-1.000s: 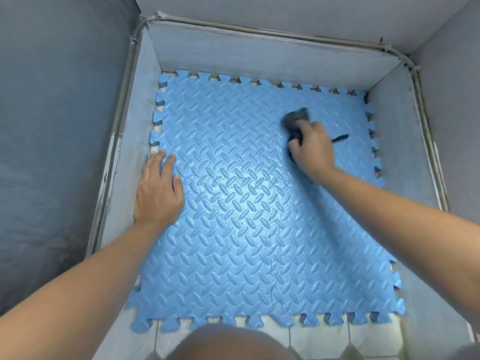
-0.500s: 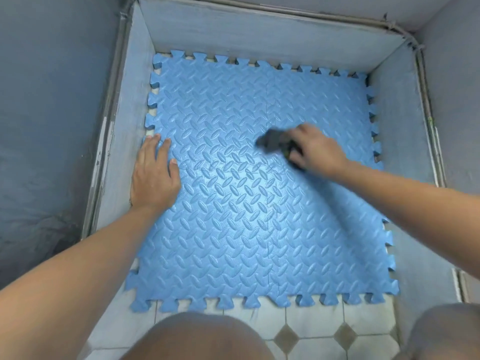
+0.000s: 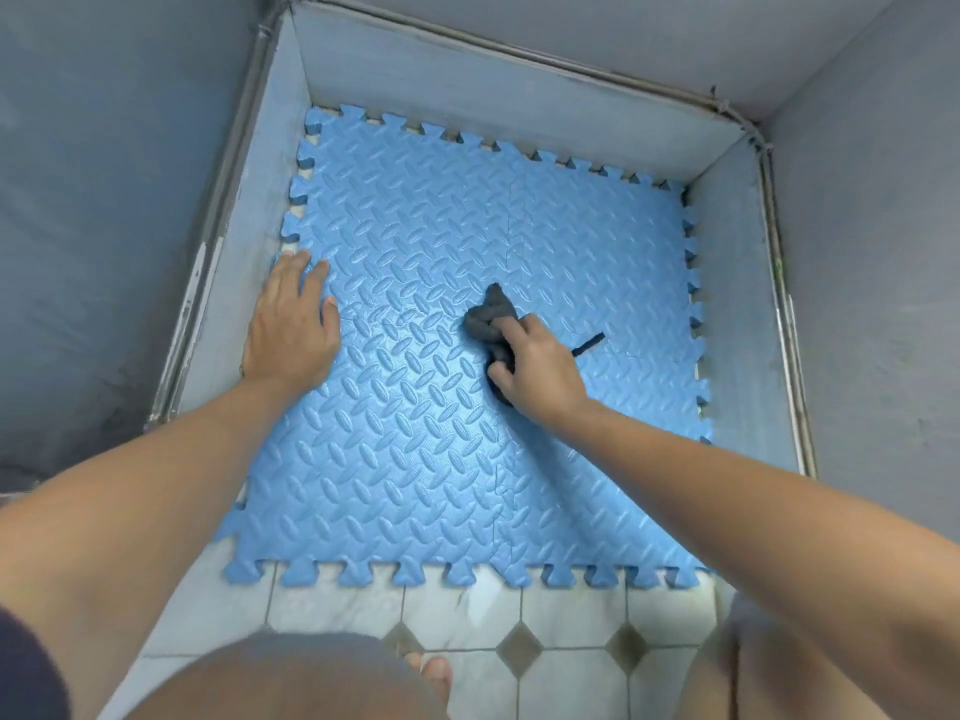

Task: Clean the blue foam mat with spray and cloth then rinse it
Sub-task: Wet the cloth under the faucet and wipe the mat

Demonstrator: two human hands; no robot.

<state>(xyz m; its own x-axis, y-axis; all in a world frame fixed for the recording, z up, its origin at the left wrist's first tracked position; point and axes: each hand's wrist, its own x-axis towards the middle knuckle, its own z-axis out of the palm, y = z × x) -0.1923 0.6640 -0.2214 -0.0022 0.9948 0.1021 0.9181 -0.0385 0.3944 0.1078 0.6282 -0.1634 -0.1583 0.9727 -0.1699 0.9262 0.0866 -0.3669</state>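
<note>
A grey cloth [image 3: 485, 319] is clenched by the right hand [image 3: 537, 374], seemingly against the blue foam mat [image 3: 415, 459]; the left hand [image 3: 291, 330] is laid flat at nine o'clock.

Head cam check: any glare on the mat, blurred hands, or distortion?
Head view: mild sheen mid blue foam mat, no blown-out glare; left hand, right hand and grey cloth sharp; soft shadow under the right forearm; wide-angle stretch toward the frame edges.
</note>
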